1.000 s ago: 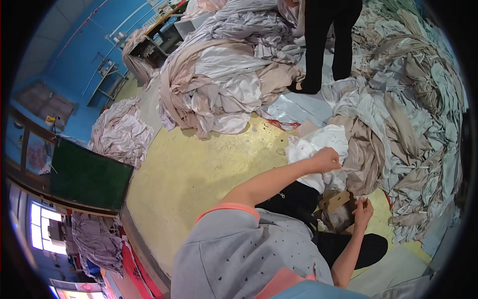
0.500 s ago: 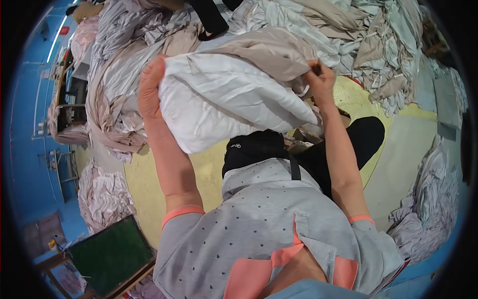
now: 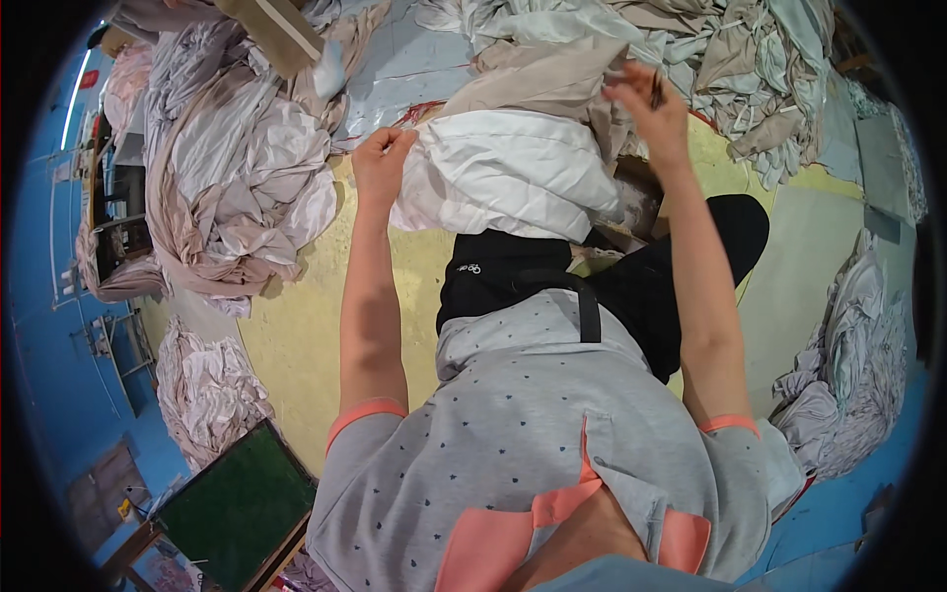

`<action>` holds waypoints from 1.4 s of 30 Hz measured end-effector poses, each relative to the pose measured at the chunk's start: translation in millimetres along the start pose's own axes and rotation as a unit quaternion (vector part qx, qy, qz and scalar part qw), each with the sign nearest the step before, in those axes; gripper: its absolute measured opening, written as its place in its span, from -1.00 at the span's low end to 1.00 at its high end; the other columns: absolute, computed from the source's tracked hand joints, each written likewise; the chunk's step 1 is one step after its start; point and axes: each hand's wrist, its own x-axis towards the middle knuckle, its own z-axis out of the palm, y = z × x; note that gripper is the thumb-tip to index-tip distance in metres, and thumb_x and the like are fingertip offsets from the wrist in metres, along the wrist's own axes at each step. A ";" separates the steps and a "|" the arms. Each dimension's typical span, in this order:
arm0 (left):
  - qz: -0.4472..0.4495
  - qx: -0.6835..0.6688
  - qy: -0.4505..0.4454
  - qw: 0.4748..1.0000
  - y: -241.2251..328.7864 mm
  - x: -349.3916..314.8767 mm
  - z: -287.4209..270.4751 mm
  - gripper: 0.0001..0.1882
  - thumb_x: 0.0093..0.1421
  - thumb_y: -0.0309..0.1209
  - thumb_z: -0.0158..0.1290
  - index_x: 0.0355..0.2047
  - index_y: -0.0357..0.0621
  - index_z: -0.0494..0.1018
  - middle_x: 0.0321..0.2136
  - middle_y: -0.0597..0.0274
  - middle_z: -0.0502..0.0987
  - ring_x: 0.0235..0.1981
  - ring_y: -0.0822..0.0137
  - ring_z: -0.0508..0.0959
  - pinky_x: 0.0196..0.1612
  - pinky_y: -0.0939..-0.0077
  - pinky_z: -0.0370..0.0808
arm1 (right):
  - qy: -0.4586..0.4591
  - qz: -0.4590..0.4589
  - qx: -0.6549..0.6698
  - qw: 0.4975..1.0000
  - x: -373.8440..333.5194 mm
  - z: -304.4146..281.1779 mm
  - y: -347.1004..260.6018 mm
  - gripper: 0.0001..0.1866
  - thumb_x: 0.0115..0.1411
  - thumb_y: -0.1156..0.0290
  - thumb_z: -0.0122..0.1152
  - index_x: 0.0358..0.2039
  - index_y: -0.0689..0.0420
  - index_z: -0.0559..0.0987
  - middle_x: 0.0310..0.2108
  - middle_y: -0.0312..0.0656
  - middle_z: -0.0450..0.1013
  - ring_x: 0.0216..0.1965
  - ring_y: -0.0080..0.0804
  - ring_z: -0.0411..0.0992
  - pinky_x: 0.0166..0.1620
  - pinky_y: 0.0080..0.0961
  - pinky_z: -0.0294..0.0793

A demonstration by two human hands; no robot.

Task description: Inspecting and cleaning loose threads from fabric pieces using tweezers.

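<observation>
In front of my lap hangs a piece of cloth [image 3: 513, 168], white on the near side and beige along its far part. My left hand [image 3: 383, 163] is closed in a pinch at its left edge. At the upper right, my right hand [image 3: 651, 113] has thumb and fingers together on the beige edge, slightly blurred. A small dark tool [image 3: 657, 94] sticks out from that hand; its kind is too small to make out. Below the cloth's right side, a brown open box [image 3: 636, 192] is partly hidden.
Heaps of crumpled beige and white cloth [image 3: 237, 178] lie at the left and far right. A dark green board [image 3: 232, 508] on a wooden frame stands near left. Another person's olive trouser leg [image 3: 271, 35] is at the far left. Yellow flooring [image 3: 296, 345] surrounds me.
The cloth has come down and its white side has folded smaller. My left hand went from flat against it to a pinch. My right hand moved up. The other person's leg in view differs.
</observation>
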 end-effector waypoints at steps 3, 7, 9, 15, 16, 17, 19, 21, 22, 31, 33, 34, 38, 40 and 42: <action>-0.002 -0.006 0.025 1.000 -2.3 -6.6 4.3 -0.83 0.14 -0.41 0.17 -0.48 -0.31 0.53 -0.62 0.49 0.43 -0.57 0.66 0.30 -0.50 0.71 0.24 | -0.044 -0.002 -0.075 0.996 -41.6 17.9 16.4 -0.66 0.06 0.50 0.32 -0.11 0.15 0.52 -0.25 -0.36 0.49 -0.24 -0.63 0.42 -0.10 -0.69 0.36; -0.038 -0.029 0.008 0.999 1.6 -9.1 10.2 -0.85 0.13 -0.43 0.18 -0.43 -0.30 0.54 -0.58 0.42 0.48 -0.54 0.63 0.36 -0.44 0.71 0.31 | -0.109 0.043 -0.128 0.985 -56.7 22.6 30.7 -0.65 -0.01 0.48 0.39 -0.18 0.18 0.53 -0.33 -0.38 0.45 -0.30 -0.66 0.37 -0.21 -0.72 0.35; 0.020 0.036 0.030 0.999 -1.9 -11.1 14.3 -0.89 0.12 -0.47 0.16 -0.38 -0.27 0.53 -0.47 0.32 0.53 -0.46 0.53 0.45 -0.38 0.65 0.39 | -0.118 0.050 -0.149 0.980 -54.1 20.2 31.2 -0.67 -0.02 0.48 0.41 -0.22 0.19 0.53 -0.37 -0.39 0.43 -0.36 -0.68 0.34 -0.25 -0.72 0.34; 0.216 0.007 0.074 0.974 83.2 -20.1 47.1 -0.84 0.01 -0.59 0.17 -0.34 -0.24 0.50 -0.32 0.15 0.51 -0.35 0.29 0.51 -0.33 0.50 0.50 | -0.108 0.004 -0.181 0.977 -52.8 24.6 11.3 -0.75 -0.08 0.47 0.42 -0.39 0.20 0.54 -0.50 -0.33 0.33 -0.49 -0.61 0.26 -0.36 -0.63 0.33; 0.252 -0.005 0.054 0.966 93.0 -20.0 54.0 -0.82 0.00 -0.60 0.18 -0.34 -0.25 0.50 -0.33 0.15 0.50 -0.35 0.29 0.51 -0.33 0.49 0.51 | -0.069 -0.028 -0.193 0.978 -54.8 28.3 7.3 -0.76 -0.06 0.50 0.41 -0.37 0.19 0.54 -0.47 -0.37 0.33 -0.49 -0.65 0.23 -0.38 -0.67 0.29; 0.252 -0.004 0.056 0.966 98.7 -19.2 60.9 -0.82 0.00 -0.60 0.18 -0.34 -0.25 0.50 -0.33 0.15 0.50 -0.35 0.29 0.51 -0.33 0.49 0.51 | -0.032 -0.060 -0.203 0.977 -56.3 34.0 3.5 -0.76 -0.05 0.53 0.40 -0.34 0.18 0.54 -0.44 -0.40 0.33 -0.50 -0.68 0.21 -0.41 -0.71 0.25; 0.209 -0.031 0.018 0.977 104.9 -13.7 74.8 -0.76 -0.04 -0.60 0.21 -0.30 -0.23 0.53 -0.33 0.18 0.51 -0.38 0.39 0.50 -0.36 0.59 0.44 | -0.025 -0.104 -0.220 0.970 -57.3 43.4 -9.3 -0.76 -0.04 0.55 0.37 -0.32 0.19 0.54 -0.43 -0.38 0.35 -0.49 -0.66 0.23 -0.41 -0.70 0.27; 0.219 0.000 0.002 0.976 100.4 -8.1 84.9 -0.76 -0.07 -0.57 0.23 -0.32 -0.24 0.53 -0.35 0.17 0.49 -0.38 0.32 0.50 -0.37 0.52 0.46 | -0.014 -0.148 -0.239 0.960 -50.1 54.3 -23.2 -0.76 -0.02 0.56 0.35 -0.30 0.19 0.54 -0.41 -0.35 0.36 -0.49 -0.63 0.26 -0.41 -0.70 0.29; 0.228 0.030 -0.017 0.973 99.0 -5.8 90.4 -0.75 -0.10 -0.54 0.25 -0.34 -0.25 0.53 -0.36 0.15 0.47 -0.38 0.25 0.50 -0.38 0.45 0.48 | -0.023 -0.170 -0.251 0.953 -43.1 60.9 -29.8 -0.76 0.00 0.58 0.32 -0.27 0.20 0.54 -0.40 -0.32 0.37 -0.47 -0.60 0.30 -0.39 -0.68 0.32; 0.273 0.076 0.009 0.959 81.4 -1.9 120.0 -0.88 -0.06 -0.55 0.19 -0.45 -0.20 0.53 -0.52 0.17 0.47 -0.49 0.16 0.52 -0.44 0.34 0.44 | -0.062 -0.107 -0.227 0.966 -23.0 60.3 9.6 -0.74 0.05 0.56 0.26 -0.19 0.20 0.55 -0.36 -0.28 0.41 -0.41 -0.56 0.39 -0.32 -0.67 0.39; 0.261 0.067 0.024 0.963 78.3 -4.7 118.9 -0.91 -0.05 -0.57 0.17 -0.48 -0.19 0.51 -0.55 0.16 0.47 -0.52 0.16 0.51 -0.46 0.36 0.44 | -0.072 -0.045 -0.189 0.978 -23.2 56.0 10.4 -0.76 0.08 0.54 0.26 -0.19 0.21 0.56 -0.35 -0.31 0.43 -0.40 -0.64 0.37 -0.32 -0.70 0.39; 0.215 0.014 0.013 0.976 77.4 -4.2 118.0 -0.95 0.00 -0.57 0.15 -0.49 -0.21 0.50 -0.56 0.18 0.49 -0.54 0.22 0.52 -0.48 0.41 0.44 | -0.074 -0.045 -0.187 0.979 -21.7 55.3 8.9 -0.76 0.08 0.54 0.26 -0.19 0.21 0.56 -0.35 -0.31 0.43 -0.40 -0.64 0.37 -0.32 -0.70 0.39; -0.049 -0.307 -0.035 0.950 88.1 -6.9 107.6 -0.93 0.15 -0.53 0.10 -0.47 -0.24 0.47 -0.53 0.23 0.56 -0.57 0.44 0.52 -0.52 0.60 0.39 | -0.076 0.013 -0.171 0.982 -21.2 51.7 -0.4 -0.73 0.10 0.52 0.25 -0.15 0.23 0.54 -0.34 -0.33 0.42 -0.41 -0.71 0.33 -0.32 -0.75 0.37; -0.070 -0.332 -0.040 0.940 90.1 -7.7 98.2 -0.92 0.18 -0.51 0.08 -0.45 -0.25 0.47 -0.50 0.22 0.56 -0.55 0.48 0.52 -0.52 0.65 0.38 | -0.094 0.021 -0.155 0.983 -22.2 48.2 -2.1 -0.72 0.11 0.51 0.24 -0.13 0.23 0.53 -0.34 -0.33 0.42 -0.39 -0.72 0.33 -0.31 -0.74 0.37; -0.091 -0.355 -0.044 0.929 91.3 -10.8 87.8 -0.90 0.21 -0.49 0.06 -0.43 -0.26 0.47 -0.48 0.22 0.57 -0.54 0.51 0.52 -0.52 0.70 0.37 | -0.104 0.003 -0.183 0.977 -25.9 45.3 -8.6 -0.70 0.12 0.49 0.24 -0.11 0.23 0.52 -0.34 -0.33 0.43 -0.38 -0.70 0.35 -0.30 -0.71 0.38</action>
